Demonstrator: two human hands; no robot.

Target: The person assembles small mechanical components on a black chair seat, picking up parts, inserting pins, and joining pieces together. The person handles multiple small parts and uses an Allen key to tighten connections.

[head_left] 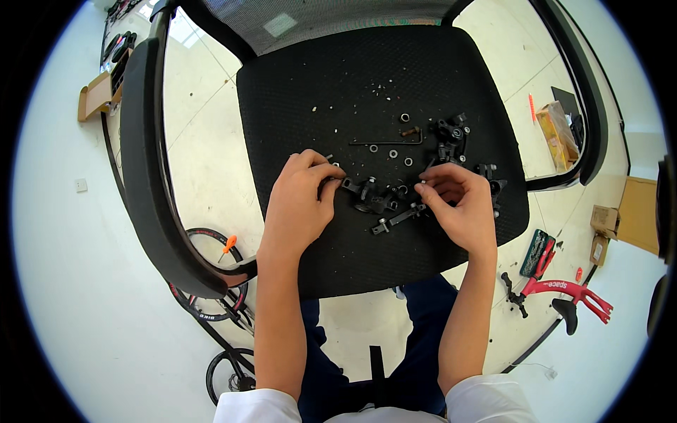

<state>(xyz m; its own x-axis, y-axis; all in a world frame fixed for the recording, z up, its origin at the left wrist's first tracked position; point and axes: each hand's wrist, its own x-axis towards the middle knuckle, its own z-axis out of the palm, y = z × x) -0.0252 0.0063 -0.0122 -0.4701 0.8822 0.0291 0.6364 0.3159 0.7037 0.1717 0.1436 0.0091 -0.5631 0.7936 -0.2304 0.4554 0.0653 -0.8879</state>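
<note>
The black bracket (374, 199) lies on the seat (370, 264) at the middle of the frame, between the two hands. Its long axis slants, one end pointing to the upper left, the other to the lower right. Just below it, a slim arm (398, 219) runs the opposite way, from lower left to upper right, with a bolt at its lower end.

The left hand (300, 201) has thumb and forefinger close together at the bracket's upper left end; whether they pinch it I cannot tell. The right hand (462, 201) has its fingers curled, thumb and forefinger nearly meeting; a tiny bright bit shows there, perhaps held, though it is too small to be sure.

Above the bracket lie loose nuts (393, 154), a rusty bolt (409, 132) and a hex key (386, 144), its long leg level across the frame and its short leg turned up at the right. A second black assembly (450, 137) sits above the right hand.

As for containers, an open carton (96, 97) at the upper left holds dark things. At the right, a yellow-orange box (557, 137) has contents I cannot make out, and a small carton (604, 220) sits lower down.
</note>
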